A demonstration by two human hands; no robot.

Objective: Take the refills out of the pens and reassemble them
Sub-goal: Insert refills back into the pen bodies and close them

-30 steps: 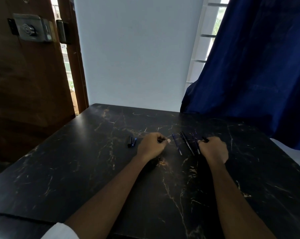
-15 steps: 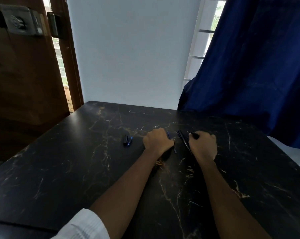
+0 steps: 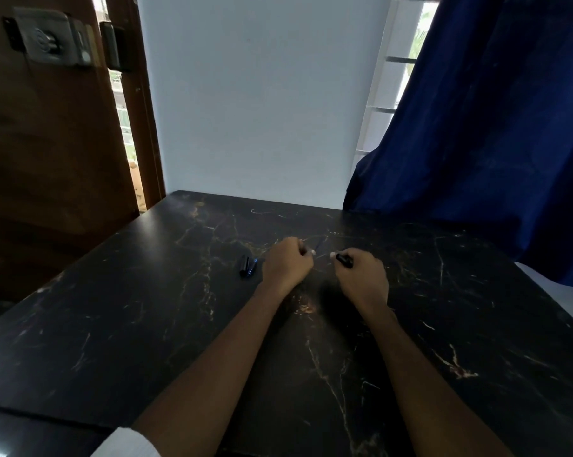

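The left hand is clenched with the knuckles up, and its fingertips pinch a thin refill that slants up and away from the hand toward the far side of the table; the piece is blurred, so only a bluish sliver of it shows. The right hand is also curled tight, and it grips a black pen barrel whose short dark end pokes out past the thumb and forefinger, pointing toward the left hand. The two hands sit near each other over the middle of the dark marble table, apart by a narrow gap, with the refill's near end and the barrel's end close but not visibly touching. Whether the wrists rest on the tabletop cannot be told. Just left of the left hand, two small pen pieces lie side by side on the table, one black and one with a blue tint, touching or nearly so. Both forearms reach in from the near edge, and a white sleeve shows at the left elbow. Beyond the table stands a pale wall. A wooden door carrying a metal lock is at the left, and a dark blue curtain hangs at the right, covering part of a window.
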